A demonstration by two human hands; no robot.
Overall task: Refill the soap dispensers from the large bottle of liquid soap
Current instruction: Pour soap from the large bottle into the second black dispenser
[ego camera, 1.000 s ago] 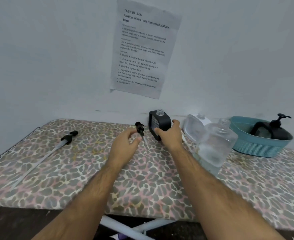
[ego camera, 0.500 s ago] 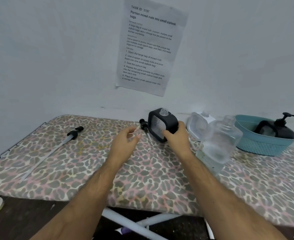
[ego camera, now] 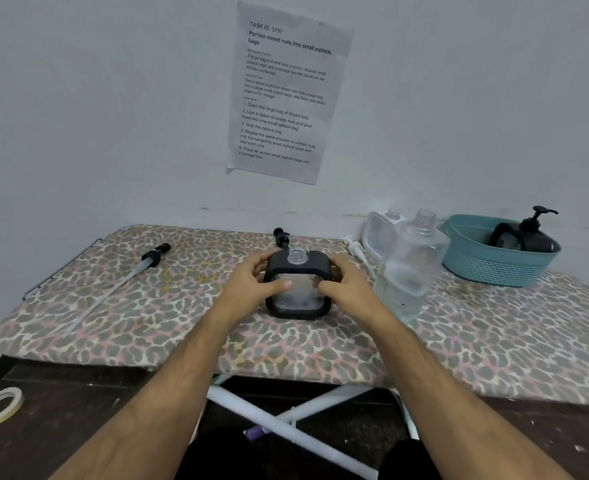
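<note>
Gripping one open black dispenser (ego camera: 298,284) between them, both hands' curled fingers (ego camera: 278,285) are flanking it; three dispensers, one large bottle (ego camera: 411,268) visible.

Both forearms bare, entering from bottom edge: left from 7 o'clock, right from 5 o'clock, converging toward frame centre. Left hand (ego camera: 251,284) palm inward, fingers curled round left side of black-framed dispenser (ego camera: 298,285), thumb across its front face. Right hand (ego camera: 346,285) mirrors it on right side, fingers wrapped behind, thumb on front. Wrists straight, hands level with each other.
</note>
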